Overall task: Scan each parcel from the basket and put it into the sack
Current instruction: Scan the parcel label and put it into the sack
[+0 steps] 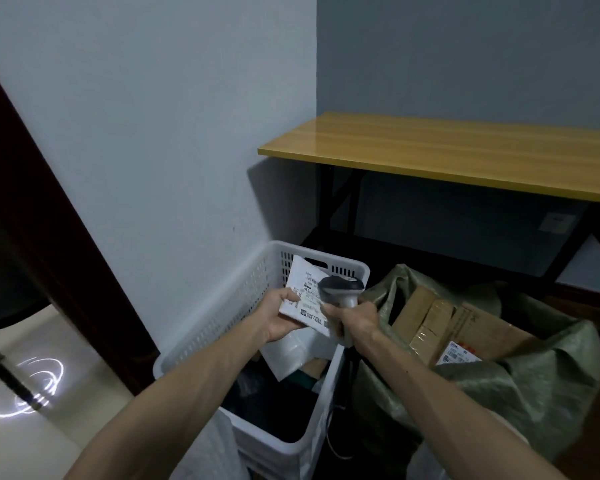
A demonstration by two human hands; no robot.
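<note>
left hand (278, 318) grips white parcel (305, 299), right hand (355, 322) grips scanner (342, 287); keep label flat, aim squarely at barcode.

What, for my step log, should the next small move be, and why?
Probably trigger the scan: the left hand holds the white parcel label-up over the basket, and the right hand grips the scanner with its head right over that label. The sack stands open on the right.
</note>
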